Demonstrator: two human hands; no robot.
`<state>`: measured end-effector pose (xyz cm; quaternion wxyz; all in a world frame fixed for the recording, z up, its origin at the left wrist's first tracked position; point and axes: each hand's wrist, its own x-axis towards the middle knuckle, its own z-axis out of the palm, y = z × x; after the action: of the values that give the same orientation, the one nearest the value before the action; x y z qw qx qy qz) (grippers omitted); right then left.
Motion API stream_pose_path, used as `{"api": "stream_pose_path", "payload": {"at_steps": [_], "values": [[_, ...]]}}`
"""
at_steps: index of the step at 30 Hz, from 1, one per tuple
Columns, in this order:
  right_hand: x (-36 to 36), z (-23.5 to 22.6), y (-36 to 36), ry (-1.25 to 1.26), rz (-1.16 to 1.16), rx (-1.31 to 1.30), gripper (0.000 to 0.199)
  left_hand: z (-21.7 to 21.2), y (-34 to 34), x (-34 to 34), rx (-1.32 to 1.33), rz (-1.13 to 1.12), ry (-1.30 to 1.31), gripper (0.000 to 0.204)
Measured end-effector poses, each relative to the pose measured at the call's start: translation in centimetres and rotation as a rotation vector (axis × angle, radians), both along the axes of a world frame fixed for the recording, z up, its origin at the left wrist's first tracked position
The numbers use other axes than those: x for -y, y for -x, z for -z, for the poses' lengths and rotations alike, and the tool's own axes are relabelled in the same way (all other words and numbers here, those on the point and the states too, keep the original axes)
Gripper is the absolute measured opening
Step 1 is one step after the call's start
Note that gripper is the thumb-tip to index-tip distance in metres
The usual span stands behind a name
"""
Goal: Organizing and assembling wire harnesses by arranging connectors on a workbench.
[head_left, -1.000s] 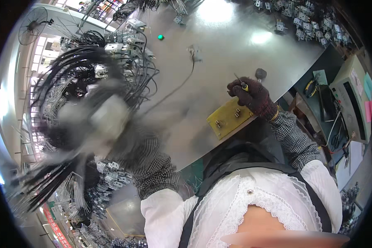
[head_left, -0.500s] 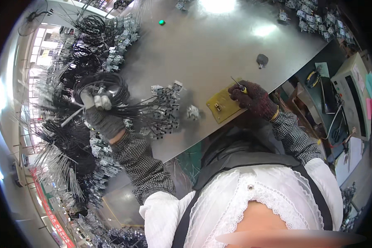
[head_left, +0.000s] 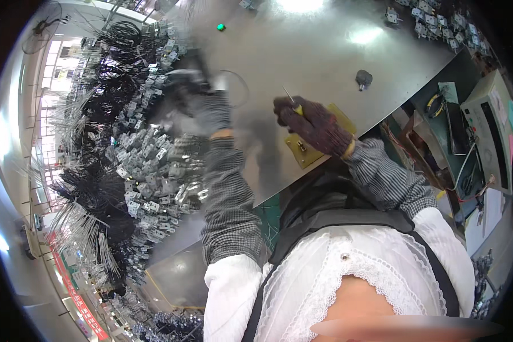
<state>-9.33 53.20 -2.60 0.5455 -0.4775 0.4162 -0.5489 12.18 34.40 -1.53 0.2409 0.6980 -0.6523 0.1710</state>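
My right hand (head_left: 313, 123), in a dark red knit glove, is closed around a small screwdriver (head_left: 295, 105) with a yellow handle, its thin shaft pointing up and away. This hand is over the left part of a yellowish plate (head_left: 340, 118), which bears a small brass-coloured fitting (head_left: 301, 146). My left hand (head_left: 208, 105), in a grey glove, is at the right side of a heap of black cables with metal connectors (head_left: 148, 154). Motion blurs its fingers and the dark cables about them, so a hold there cannot be made out.
Black cable coils (head_left: 122, 68) are heaped along the left. A dark grey knob-like piece (head_left: 363, 80) and a green button (head_left: 221, 27) are on the metal table (head_left: 290, 62). More metal connectors (head_left: 433, 23) sit far right. A beige instrument (head_left: 490, 131) and pliers (head_left: 435, 105) are at the right.
My left hand has moved away from me and rightward; the connectors beside it before now lie by the left heap. My right hand has shifted left with the screwdriver.
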Motion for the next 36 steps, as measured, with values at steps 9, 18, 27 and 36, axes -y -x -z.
{"api": "stream_pose_path", "payload": {"at_steps": [9,18,27,36], "values": [[9.6,6.1,2.1,0.135,0.164,-1.222,0.049,6.3,8.1,-6.9,-0.279,0.356,-0.546,0.045],[22.4,4.0,4.6,-0.013,0.140,-0.736,0.027,6.9,6.5,-7.8,-0.395,0.416,-0.605,0.053],[25.0,-1.0,-7.2,0.331,-0.222,-1.256,0.032,10.6,5.0,-5.4,-0.327,0.643,-0.838,0.060],[20.3,1.8,2.5,0.374,0.324,-0.535,0.040,9.7,6.6,-5.3,-0.713,0.566,-0.647,0.047]]}}
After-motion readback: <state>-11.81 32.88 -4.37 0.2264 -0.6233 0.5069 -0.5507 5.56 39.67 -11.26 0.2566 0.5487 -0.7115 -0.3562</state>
